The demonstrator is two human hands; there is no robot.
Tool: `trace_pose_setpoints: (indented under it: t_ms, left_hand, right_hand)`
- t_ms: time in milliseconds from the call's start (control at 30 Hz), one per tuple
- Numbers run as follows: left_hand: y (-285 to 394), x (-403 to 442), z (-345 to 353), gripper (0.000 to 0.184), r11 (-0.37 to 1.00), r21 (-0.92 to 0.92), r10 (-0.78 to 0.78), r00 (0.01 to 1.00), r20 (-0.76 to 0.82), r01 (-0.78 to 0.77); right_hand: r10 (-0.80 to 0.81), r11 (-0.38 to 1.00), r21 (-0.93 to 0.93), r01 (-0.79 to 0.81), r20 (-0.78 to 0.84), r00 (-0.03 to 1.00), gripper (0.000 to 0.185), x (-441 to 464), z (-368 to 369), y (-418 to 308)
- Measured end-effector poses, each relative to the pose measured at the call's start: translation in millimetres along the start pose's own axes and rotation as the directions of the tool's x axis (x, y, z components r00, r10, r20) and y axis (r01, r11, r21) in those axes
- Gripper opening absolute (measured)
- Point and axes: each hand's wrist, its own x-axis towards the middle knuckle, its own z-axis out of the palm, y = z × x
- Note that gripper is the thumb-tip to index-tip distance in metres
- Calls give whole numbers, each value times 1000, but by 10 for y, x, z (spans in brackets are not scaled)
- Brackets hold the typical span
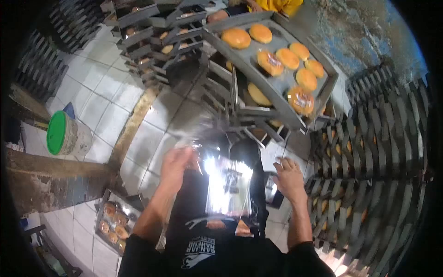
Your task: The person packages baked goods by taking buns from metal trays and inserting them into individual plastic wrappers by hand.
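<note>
My left hand [177, 161] is closed on the edge of a clear plastic bag [197, 150], which is smeared by motion above my lap. A shiny stack of clear plastic bags [228, 194] lies on my dark-clothed lap, to the right of that hand. My right hand [288, 176] hangs by my right knee with its fingers apart and nothing in them. Beyond my knees, a metal tray [258, 71] bears several golden round buns [236, 38]. Two of them, a near bun [301, 100] and a middle bun [270, 63], look glossy, as if wrapped, with printed labels.
Stacked metal trays with buns [350, 147] rise on my right, and more tray stacks [143, 41] stand ahead. Low on the left is a tray of wrapped buns [113, 221]. A bucket with a green lid [57, 133] stands left. A person in yellow [279, 5] is behind the bun tray.
</note>
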Motion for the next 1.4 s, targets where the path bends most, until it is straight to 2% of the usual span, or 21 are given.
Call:
trace_pose_setpoints:
  t_ms: [33, 167, 233, 300, 367, 433, 500, 600, 700, 733, 833, 900, 967, 1000, 1033, 1133, 1167, 1233, 1267, 1367, 1400]
  left_hand:
    - [51, 43, -32, 21, 994, -105, 33, 996, -80, -41]
    - [-104, 226, -162, 25, 974, -224, -34, 995, -94, 12]
    - [-215, 264, -244, 23, 970, -242, -43, 998, -46, 30]
    - [-217, 271, -166, 22, 965, -262, 1, 995, -101, -28]
    - [-190, 237, -185, 22, 956, -283, 29, 989, -147, -71]
    - [-202, 201, -260, 23, 957, -274, 39, 978, -203, -95]
    - [-203, 178, -354, 25, 968, -234, 35, 967, -252, -96]
    - [-114, 258, -400, 29, 978, -196, 27, 969, -245, -76]
    - [-28, 384, -279, 29, 957, -281, 9, 971, -237, -78]
    - [44, 479, -220, 29, 944, -319, 5, 971, -239, -83]
    - [153, 720, -106, 26, 879, -462, 14, 975, -223, -118]
    - [153, 864, -70, 25, 851, -509, 14, 976, -218, -126]
    - [145, 1050, 10, 26, 859, -501, 0, 977, -212, -109]
    - [76, 1100, 46, 28, 864, -499, -8, 988, -151, -69]
    - [10, 1114, 103, 31, 870, -493, -24, 996, -88, -22]
    - [177, 761, 591, 31, 899, -438, -69, 992, -106, 16]
    - [150, 711, 638, 31, 897, -439, -85, 994, -63, 49]
    - [163, 610, 761, 32, 897, -434, -86, 996, 5, 80]
    - [174, 483, 815, 33, 900, -424, -94, 995, 33, 99]
    - [27, 413, 744, 32, 866, -473, -144, 987, 69, 159]
    - [-5, 486, 543, 32, 858, -477, -157, 982, 109, 190]
  right_hand:
    - [147, 922, 341, -182, 127, 981, 45, 234, -426, -135]
    - [-123, 906, 353, 234, -310, 943, 37, 1526, -1796, -140]
    - [-41, 909, 374, 183, -357, 933, 37, 2584, -1894, 57]
    - [-132, 814, 447, 371, -479, 868, 36, 3659, -1621, 418]
    - [33, 898, 437, 46, -172, 985, 46, 4271, -1613, 454]
    - [-14, 981, 188, 38, -130, 991, 56, 4449, -1529, 293]
    - [42, 984, 178, -20, -119, 992, 64, 4484, -1458, 186]
    - [173, 893, 438, -107, -113, 978, 71, 4342, -1449, 168]
    - [51, 577, 815, 41, -86, 995, 65, 3734, -1583, -141]
    - [44, 523, 852, 17, -47, 998, 60, 3733, -1551, -82]
    - [266, 159, 955, 252, -287, 920, 60, 2954, -1836, -459]
    - [212, 52, 969, 242, -247, 946, 56, 2256, -1852, -800]
    - [197, 389, 901, 193, -286, 938, 53, 1734, -1312, -1078]
    - [105, 508, 797, 327, -433, 895, 52, 1499, -1067, -1229]
    - [0, 604, 664, 440, -553, 833, 53, 1359, -867, -1310]
    - [9, 812, 427, 398, -691, 723, 59, 1272, -401, -1102]
    - [124, 792, 501, 350, -693, 711, 60, 1221, -367, -1117]
    - [-23, 831, 363, 421, -735, 677, 54, 1108, -552, -1154]
    - [-12, 876, 337, 345, -699, 715, 48, 1071, -696, -1233]
    - [124, 814, 527, 244, -568, 813, 44, 1131, -561, -1414]
    - [128, 710, 658, 253, -473, 872, 44, 1080, -537, -1502]
